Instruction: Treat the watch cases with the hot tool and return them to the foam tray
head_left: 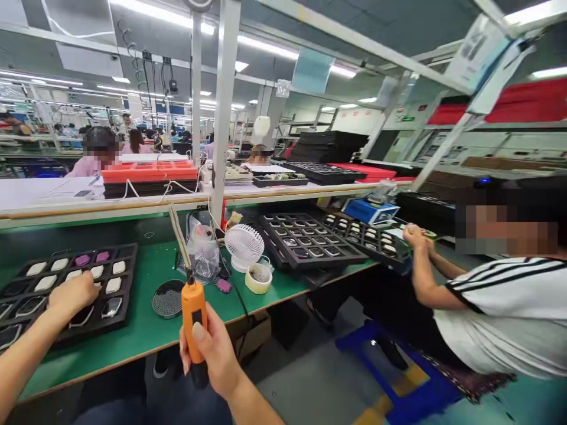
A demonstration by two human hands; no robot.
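Driver: orange electric screwdriver (194, 313), upright, held off the bench.
Right hand (213, 348): closed around it.
Left hand (73, 298): down on black tray (130, 265) of parts; grip unclear.
Bench: green (148, 295), under tray; fan (243, 248) and tape roll (258, 278) beyond.

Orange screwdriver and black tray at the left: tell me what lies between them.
Head view: a round black mesh disc lies on the green mat between the orange electric screwdriver and the black foam tray.
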